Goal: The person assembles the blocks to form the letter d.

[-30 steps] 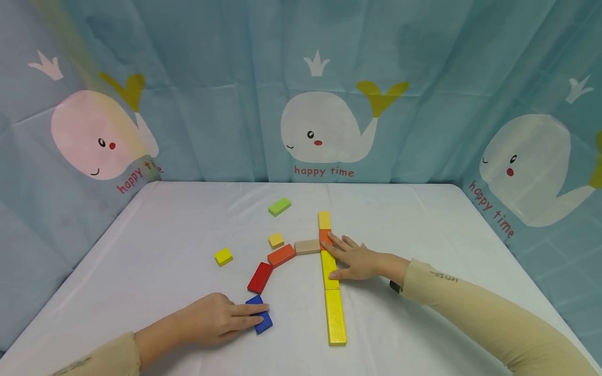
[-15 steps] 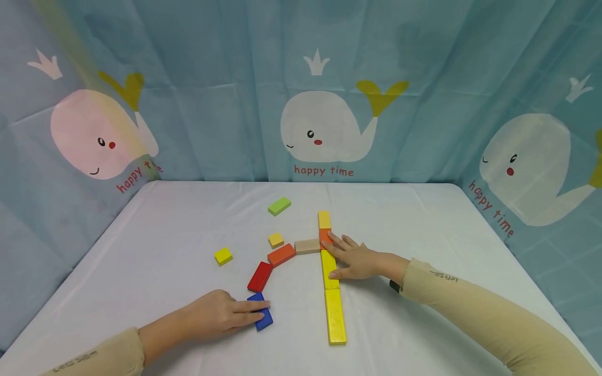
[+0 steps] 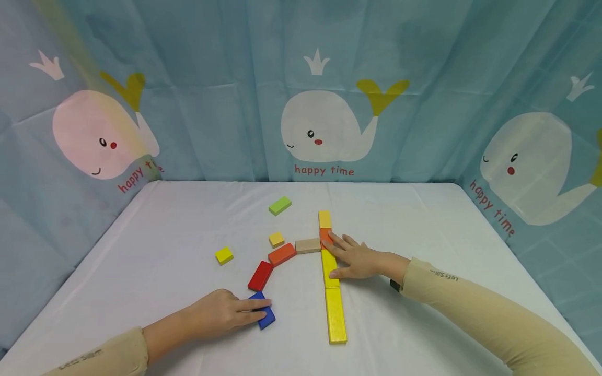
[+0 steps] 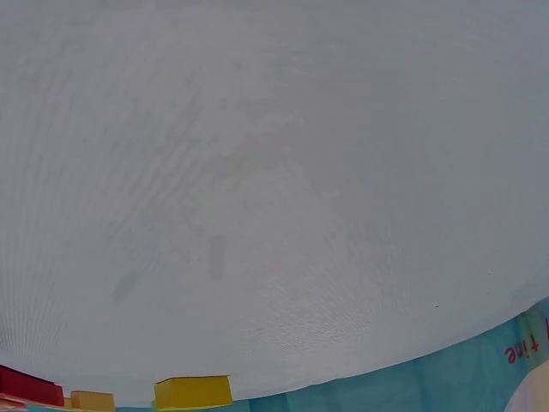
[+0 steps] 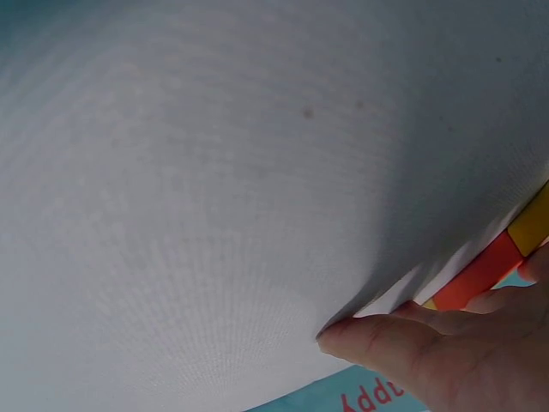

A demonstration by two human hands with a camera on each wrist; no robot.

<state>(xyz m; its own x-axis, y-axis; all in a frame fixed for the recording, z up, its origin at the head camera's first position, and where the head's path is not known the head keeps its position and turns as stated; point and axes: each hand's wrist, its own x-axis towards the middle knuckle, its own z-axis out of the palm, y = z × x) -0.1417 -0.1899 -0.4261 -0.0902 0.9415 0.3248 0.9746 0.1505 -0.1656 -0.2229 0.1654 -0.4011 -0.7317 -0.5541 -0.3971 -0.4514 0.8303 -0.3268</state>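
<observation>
Two extended fingers of my left hand (image 3: 218, 314) lie across the top of a blue block (image 3: 266, 317) in the head view; its thumb is hidden. The blue block's far end sits right at the near end of a red block (image 3: 260, 276). From there an orange-red block (image 3: 282, 254) and a beige block (image 3: 308, 246) continue a curve to a straight row. That row holds a pale yellow block (image 3: 324, 219), an orange block (image 3: 325, 237) and two long yellow blocks (image 3: 335, 316). My right hand (image 3: 359, 259), fingers spread, rests on the orange block and the farther long yellow one.
Loose on the white table (image 3: 414, 219) are a green block (image 3: 280, 206), a small light yellow block (image 3: 276, 239) and a bright yellow block (image 3: 224, 256). A blue whale-print curtain (image 3: 226, 130) encloses the back and sides.
My left hand has slid the blue block slightly away from me and to the right, up to the red block. My right hand has stayed in place.
</observation>
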